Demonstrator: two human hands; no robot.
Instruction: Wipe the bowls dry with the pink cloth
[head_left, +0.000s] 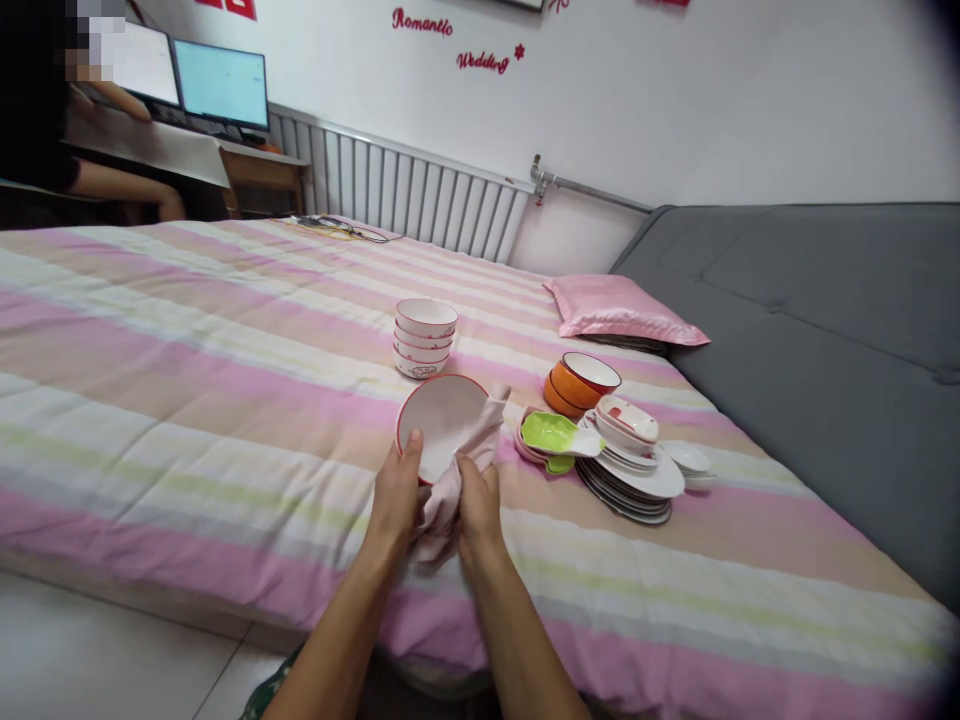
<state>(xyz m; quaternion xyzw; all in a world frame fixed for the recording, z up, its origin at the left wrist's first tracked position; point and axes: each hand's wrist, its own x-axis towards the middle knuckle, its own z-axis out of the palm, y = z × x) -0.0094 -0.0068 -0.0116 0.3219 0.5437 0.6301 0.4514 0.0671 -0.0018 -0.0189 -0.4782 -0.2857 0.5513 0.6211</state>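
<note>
A white bowl with a red rim [439, 415] is tilted toward me above the bed's near part. My left hand [397, 490] grips its left side, thumb over the rim. My right hand [478, 500] is closed on a pale pink cloth [446, 495], which lies against the bowl's right side and hangs below it. Just beyond stands a stack of several white bowls [424, 340] with red rims. To the right are orange bowls [566, 390], a green and white leaf-shaped dish [555, 435] and a pile of plates [660, 480] topped by small white dishes [628, 422].
The striped bedspread [187, 400] covers the bed. A pink pillow [622, 308] rests by the grey headboard [810, 290]. Cables [345, 230] lie at the far edge, before a radiator [405, 190]. A person [45, 120] sits at a desk with monitors [221, 85].
</note>
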